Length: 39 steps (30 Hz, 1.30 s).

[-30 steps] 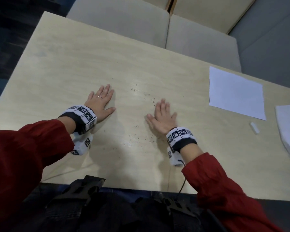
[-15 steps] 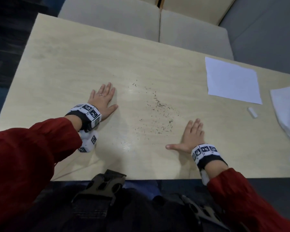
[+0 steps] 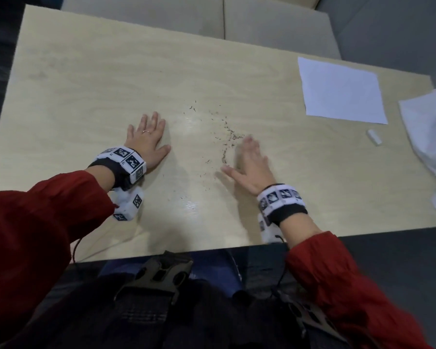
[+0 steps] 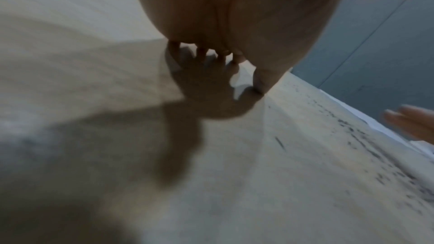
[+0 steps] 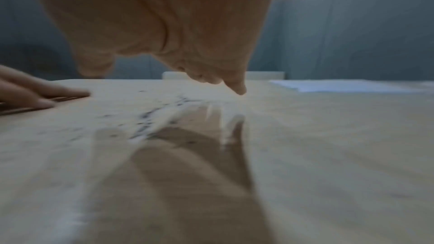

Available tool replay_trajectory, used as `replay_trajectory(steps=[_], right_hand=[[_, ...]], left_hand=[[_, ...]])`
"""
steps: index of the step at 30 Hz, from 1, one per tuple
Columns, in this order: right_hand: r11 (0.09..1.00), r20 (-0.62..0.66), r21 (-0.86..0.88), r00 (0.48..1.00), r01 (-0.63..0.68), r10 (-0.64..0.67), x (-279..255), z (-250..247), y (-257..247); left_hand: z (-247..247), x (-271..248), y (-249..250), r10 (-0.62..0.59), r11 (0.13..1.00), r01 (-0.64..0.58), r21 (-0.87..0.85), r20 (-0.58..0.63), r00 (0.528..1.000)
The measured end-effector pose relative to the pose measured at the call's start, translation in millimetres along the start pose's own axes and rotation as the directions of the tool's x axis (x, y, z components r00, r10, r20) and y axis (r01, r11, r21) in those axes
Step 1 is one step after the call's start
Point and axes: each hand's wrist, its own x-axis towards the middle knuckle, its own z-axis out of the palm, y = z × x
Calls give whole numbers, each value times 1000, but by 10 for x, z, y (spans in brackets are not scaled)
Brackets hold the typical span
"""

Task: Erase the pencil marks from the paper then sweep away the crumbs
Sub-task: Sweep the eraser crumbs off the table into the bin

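A pale wooden table (image 3: 91,79) carries a blank white sheet of paper (image 3: 340,91) at its far right, well apart from both hands. The left hand (image 3: 146,137) lies flat, fingers straight and slightly spread, holding nothing. The right hand (image 3: 252,167), blurred, appears to rest flat with straight fingers just right of a curved line of dark eraser crumbs (image 3: 225,139) scattered between the hands. A small white eraser (image 3: 374,137) lies near the paper's front corner
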Motion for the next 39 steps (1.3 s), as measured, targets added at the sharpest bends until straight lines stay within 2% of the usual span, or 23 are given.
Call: replay_trajectory(steps=[2, 4, 6, 8, 11, 14, 16, 17, 19, 21, 23, 24, 26, 30, 32, 34, 35, 37, 39], right_hand=[[988, -52, -50, 988, -149, 147, -196, -33, 323], [949, 0, -138, 958, -283, 285, -406, 93, 641], [924, 35, -188, 938, -332, 345, -511, 304, 771], [924, -2, -152, 935, -351, 355, -480, 465, 671], [951, -17, -163, 964, -263, 264, -297, 589, 224], [969, 69, -242, 996, -44, 62, -140, 641, -235], [983, 109, -164, 992, 78, -60, -47, 530, -304], [990, 89, -104, 992, 94, -85, -7, 416, -246], [1000, -35, -4, 999, 26, -26, 110, 135, 5], [988, -142, 60, 979, -142, 150, 279, -150, 347], [955, -138, 106, 947, -277, 290, 464, -354, 577], [945, -113, 121, 941, -304, 318, 535, -398, 613], [953, -89, 137, 954, -272, 285, 615, -374, 518], [974, -76, 228, 997, 9, 8, 530, -62, -83], [956, -39, 256, 990, 141, -135, 438, 74, -347], [915, -60, 339, 976, 219, -211, 383, 80, -421], [892, -104, 394, 975, 223, -198, 378, 20, -377], [883, -227, 432, 970, 182, -89, 446, -156, -129], [946, -257, 324, 964, 15, 73, 535, -332, 220]], left_hand=[[-3, -103, -20, 42, 998, -41, -45, 6, 999], [8, -221, -70, 90, 992, -89, -88, 2, 996], [33, -350, -143, 125, 985, -126, -117, -18, 992], [65, -461, -195, 135, 981, -140, -133, -44, 990], [109, -582, -189, 112, 983, -118, -141, -55, 992], [108, -683, -154, 80, 975, -89, -203, -52, 995], [82, -779, -156, 63, 947, -92, -307, -102, 993], [62, -840, -169, 39, 925, -90, -370, -144, 989], [22, -977, -246, -49, 893, -55, -446, -218, 975], [18, -1104, -360, -126, 906, 9, -422, -248, 960], [49, -1210, -483, -189, 921, 89, -379, -234, 954], [72, -1260, -528, -219, 919, 126, -373, -219, 951], [123, -1344, -577, -268, 908, 176, -379, -204, 942], [228, -1465, -608, -306, 902, 210, -376, -216, 927], [266, -1509, -643, -308, 916, 229, -328, -213, 927], [282, -1547, -677, -333, 917, 266, -298, -205, 920], [279, -1568, -692, -356, 910, 290, -296, -199, 913], [271, -1608, -720, -406, 892, 346, -292, -178, 896], [262, -1643, -747, -440, 876, 388, -287, -148, 886]])
